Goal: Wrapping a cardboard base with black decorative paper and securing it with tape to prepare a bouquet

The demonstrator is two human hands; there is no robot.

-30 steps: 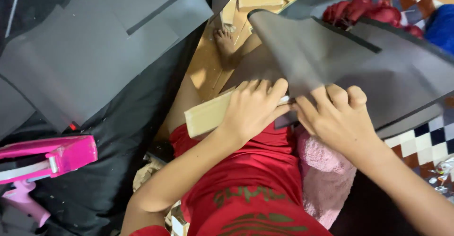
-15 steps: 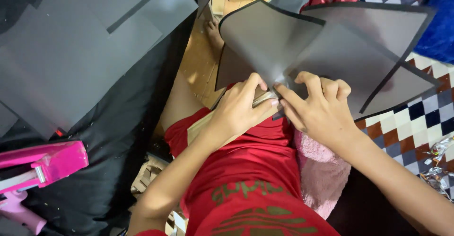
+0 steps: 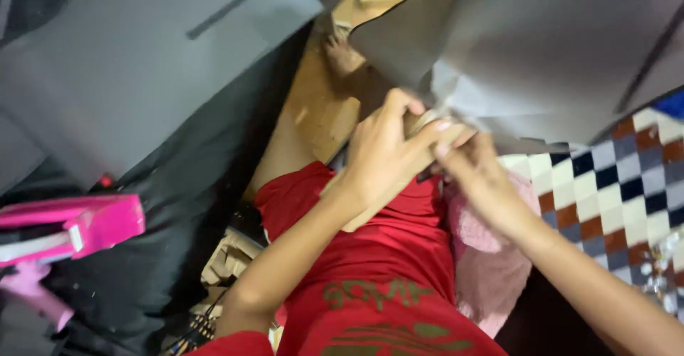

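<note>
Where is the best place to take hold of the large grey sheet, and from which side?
Probably at its near lower edge, from below. The grey sheet fans up and away, and this edge points toward the body, where the left hand and right hand already meet it beside the wooden strip.

Dim indoor light, soft shadows; heavy motion blur esp. on hands, no glare, edges smeared.

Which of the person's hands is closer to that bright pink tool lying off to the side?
Left. The left hand is nearer the pink tool, though well apart from it; the right hand is farther away, beyond the left.
</note>
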